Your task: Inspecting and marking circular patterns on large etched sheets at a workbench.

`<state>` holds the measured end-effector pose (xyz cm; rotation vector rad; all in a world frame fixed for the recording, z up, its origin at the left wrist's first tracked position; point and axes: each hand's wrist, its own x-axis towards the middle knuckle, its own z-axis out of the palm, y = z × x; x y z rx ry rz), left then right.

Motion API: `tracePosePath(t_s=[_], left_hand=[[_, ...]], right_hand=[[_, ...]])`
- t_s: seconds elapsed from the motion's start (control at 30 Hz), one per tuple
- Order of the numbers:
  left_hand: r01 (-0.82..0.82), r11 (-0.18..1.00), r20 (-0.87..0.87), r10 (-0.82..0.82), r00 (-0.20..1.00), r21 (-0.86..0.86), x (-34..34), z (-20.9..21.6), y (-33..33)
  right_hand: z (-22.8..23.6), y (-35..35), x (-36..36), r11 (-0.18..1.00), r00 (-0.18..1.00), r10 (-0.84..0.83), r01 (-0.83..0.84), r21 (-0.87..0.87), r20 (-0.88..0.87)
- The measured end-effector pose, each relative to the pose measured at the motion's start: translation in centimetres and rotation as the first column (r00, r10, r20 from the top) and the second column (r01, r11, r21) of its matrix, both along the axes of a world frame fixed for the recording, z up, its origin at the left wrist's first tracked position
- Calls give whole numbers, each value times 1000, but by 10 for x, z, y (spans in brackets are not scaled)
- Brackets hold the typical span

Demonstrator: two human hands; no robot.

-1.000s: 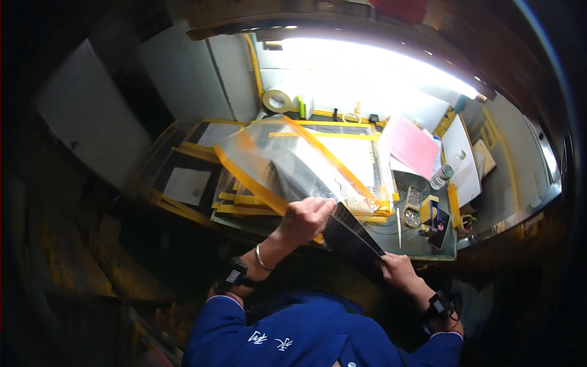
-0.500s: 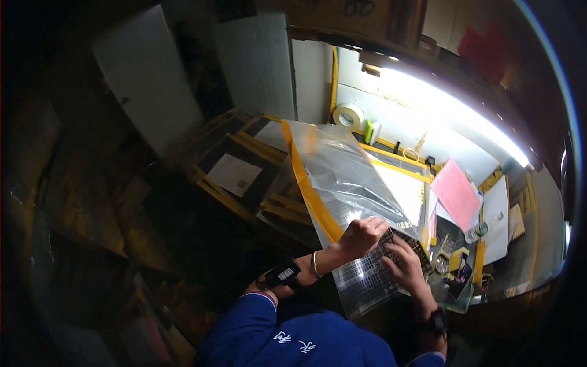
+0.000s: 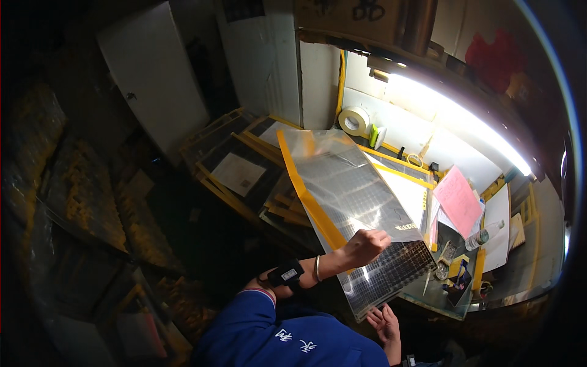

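A long sheet with a dark grid pattern (image 3: 391, 275) slants across the bench, with clear plastic film (image 3: 336, 165) over its far part. Orange tape (image 3: 309, 202) runs along its left side. My left hand (image 3: 367, 246) is closed above the sheet's middle, pinching what looks like the near edge of the film. Down by the sheet's near edge is my right hand (image 3: 385, 324), palm partly turned up and fingers loosely apart. Its fingertips are at or just beside that edge; whether they touch cannot be made out.
Behind the sheet stand a tape roll (image 3: 354, 121) and a green item (image 3: 373, 135) under a bright tube lamp (image 3: 465, 122). To the right lie a pink paper (image 3: 457, 200), a clear bottle (image 3: 478, 239) and small tools. Taped frames (image 3: 235, 174) are stacked at left.
My right hand has moved from over the grid down to the sheet's near edge. The film lies flatter, showing more grid under it. My left hand stays closed in nearly the same place.
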<state>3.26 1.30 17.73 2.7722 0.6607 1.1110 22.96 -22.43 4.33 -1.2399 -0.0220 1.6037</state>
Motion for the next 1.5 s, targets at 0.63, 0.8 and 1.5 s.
tracePosePath(t_s=[0.63, 0.8, 1.5], left_hand=[[-47, 993, -29, 44, 999, -107, -39, -10, -8], [-76, 985, -1, 76, 997, -153, -42, -16, -11], [-175, 818, -77, 159, 984, -549, -37, -56, -17]], right_hand=[[63, 161, -54, 779, 665, 554, -626, -31, 500], [84, 180, 62, 777, 650, 444, -622, 95, 616], [-30, 433, 262, 328, 459, -759, 882, 338, -462]])
